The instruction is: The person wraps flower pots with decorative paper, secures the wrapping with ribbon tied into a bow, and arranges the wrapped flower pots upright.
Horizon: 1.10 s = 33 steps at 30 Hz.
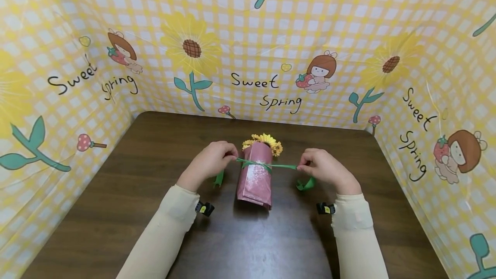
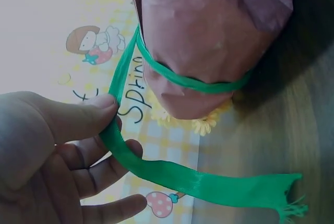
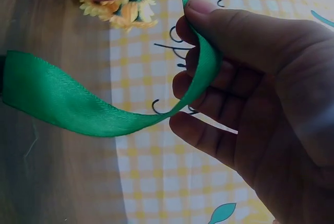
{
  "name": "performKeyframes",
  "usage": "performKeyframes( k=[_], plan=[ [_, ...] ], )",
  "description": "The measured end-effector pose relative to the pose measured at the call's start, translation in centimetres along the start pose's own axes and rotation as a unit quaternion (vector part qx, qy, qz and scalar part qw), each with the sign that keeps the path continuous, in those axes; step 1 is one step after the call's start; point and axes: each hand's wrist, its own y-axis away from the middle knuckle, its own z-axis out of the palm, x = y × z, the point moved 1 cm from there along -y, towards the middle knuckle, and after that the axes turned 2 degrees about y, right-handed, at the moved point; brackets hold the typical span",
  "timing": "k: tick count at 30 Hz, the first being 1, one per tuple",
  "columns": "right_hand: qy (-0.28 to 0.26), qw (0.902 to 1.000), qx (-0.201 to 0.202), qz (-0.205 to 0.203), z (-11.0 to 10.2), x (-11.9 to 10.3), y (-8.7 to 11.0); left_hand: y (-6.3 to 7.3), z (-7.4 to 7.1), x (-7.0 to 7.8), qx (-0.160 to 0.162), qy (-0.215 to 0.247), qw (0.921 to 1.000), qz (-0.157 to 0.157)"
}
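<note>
A bouquet in pink wrapping paper (image 1: pixel 255 184) lies on the table, its yellow flowers (image 1: pixel 267 140) pointing to the far side. Round its upper part runs a green ribbon (image 1: pixel 284 166), crossed on top and stretched out to both sides. My left hand (image 1: pixel 211 160) pinches one end between thumb and forefinger, and a frayed tail (image 2: pixel 250 187) hangs past the fingers. On the other side my right hand (image 1: pixel 323 167) pinches the opposite end the same way; a wide loose tail (image 3: pixel 78 98) curls down from it. Both hands are level with the ribbon's crossing, apart from the paper.
The dark wooden table (image 1: pixel 128 210) is enclosed at the back and sides by a yellow checked cloth (image 1: pixel 248 33) with printed flowers and figures. A black wrist camera (image 1: pixel 204 208) sits at the left cuff, another camera (image 1: pixel 325 208) at the right.
</note>
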Motion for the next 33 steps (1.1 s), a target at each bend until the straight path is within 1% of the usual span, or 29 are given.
performKeyframes(
  k=[3, 6, 11, 14, 18, 20, 23, 26, 29, 31, 33],
  plan=[
    [0.007, 0.9999, -0.002, -0.008, 0.3, 0.4, 0.0, -0.1, 0.1, -0.4, -0.008, -0.002, 1.0, 0.004],
    [0.008, 0.9999, -0.007, -0.006, 0.5, 0.7, 0.1, -0.2, 0.3, -0.6, -0.006, -0.013, 0.9999, 0.009],
    [0.019, 0.9997, -0.013, 0.001, 0.5, 1.0, 0.3, -0.2, 0.6, -0.6, 0.014, -0.034, 0.9992, 0.016],
    [0.024, 0.9996, -0.012, 0.008, 0.5, 1.2, 0.5, -0.2, 0.8, -0.3, 0.014, -0.027, 0.9994, 0.015],
    [0.04, 0.9989, 0.004, 0.025, 0.2, 1.1, 0.5, -0.3, 0.9, 0.5, -0.006, 0.017, 0.9998, -0.002],
    [0.056, 0.9979, 0.013, 0.031, 0.0, 0.7, 0.4, -0.3, 0.9, 0.8, -0.009, 0.029, 0.9995, -0.01],
    [0.085, 0.9954, 0.018, 0.041, 0.1, -0.1, 0.2, -0.2, 1.0, 1.4, -0.003, 0.03, 0.9993, -0.023],
    [0.088, 0.9948, 0.016, 0.048, 0.6, -1.3, -0.5, -0.2, 1.3, 2.1, 0.003, 0.011, 0.9995, -0.029],
    [0.073, 0.9968, 0.003, 0.033, 1.5, -2.5, -1.4, -0.2, 1.7, 2.6, 0.002, 0.001, 0.9997, -0.024],
    [0.07, 0.9975, -0.007, 0.007, 2.3, -3.2, -2.1, -0.2, 2.1, 2.9, 0.005, -0.006, 0.9998, -0.019],
    [0.082, 0.9963, -0.008, -0.023, 3.1, -3.7, -2.6, -0.3, 2.4, 3.1, 0.014, -0.01, 0.9998, -0.012]
  ],
)
